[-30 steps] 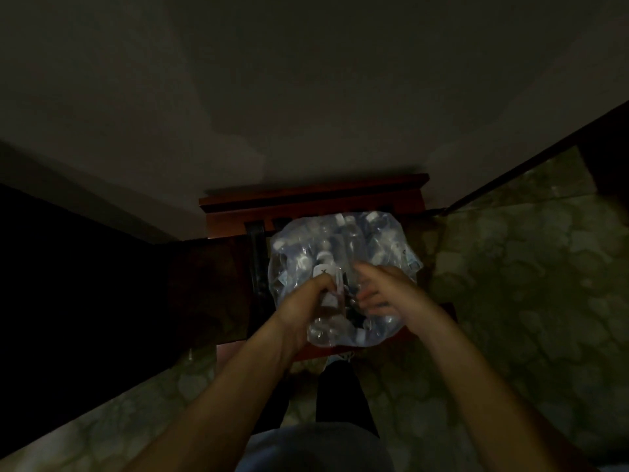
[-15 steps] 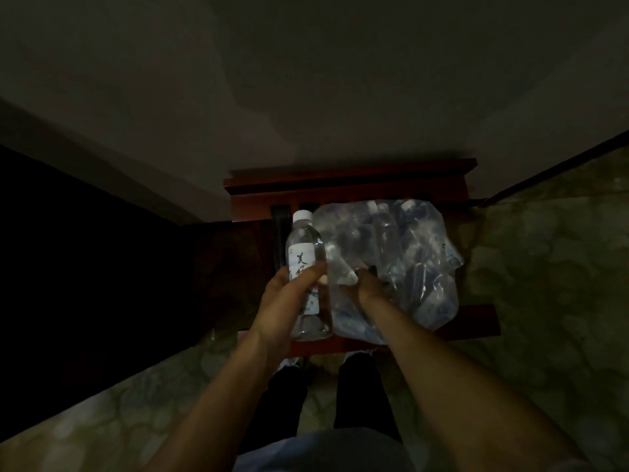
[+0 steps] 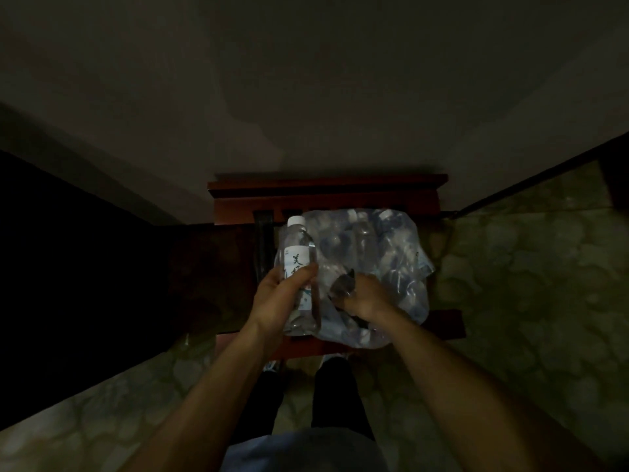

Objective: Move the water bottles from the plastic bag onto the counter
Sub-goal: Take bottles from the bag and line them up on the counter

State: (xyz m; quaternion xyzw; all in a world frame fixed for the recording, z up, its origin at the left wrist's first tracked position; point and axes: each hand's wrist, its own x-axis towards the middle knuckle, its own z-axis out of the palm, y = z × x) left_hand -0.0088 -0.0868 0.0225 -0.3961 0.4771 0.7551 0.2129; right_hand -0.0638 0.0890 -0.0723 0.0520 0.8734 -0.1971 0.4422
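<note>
So there's this clear plastic bag [image 3: 381,267] sitting on a dark reddish wooden surface [image 3: 326,195], and it's stuffed with water bottles, several packed upright side by side, white caps poking up near the back edge, all kind of blurry through the crinkled film. Hard to count them in this light, honestly. The surface is a small wooden piece pushed up against a plain grey wall [image 3: 306,80], with a raised ledge along the back. Off to the left it's basically pitch black, can't make anything out there. The floor [image 3: 527,284] has a mottled greenish stone pattern and runs along both sides; you can see the person's dark trousers and shoes straight down below. Room is really dim overall. Now the one water bottle [image 3: 297,264] that's out of the bag: it's upright, white cap on top, white label with dark characters, just at the bag's left side and touching or nearly touching the plastic. The left hand [image 3: 279,298] is wrapped round its lower half, thumb curled across the label, fingers behind. The right hand [image 3: 364,298] is right beside it, fingers curled in and pinching a bunched bit of the bag's plastic near its opening.
</note>
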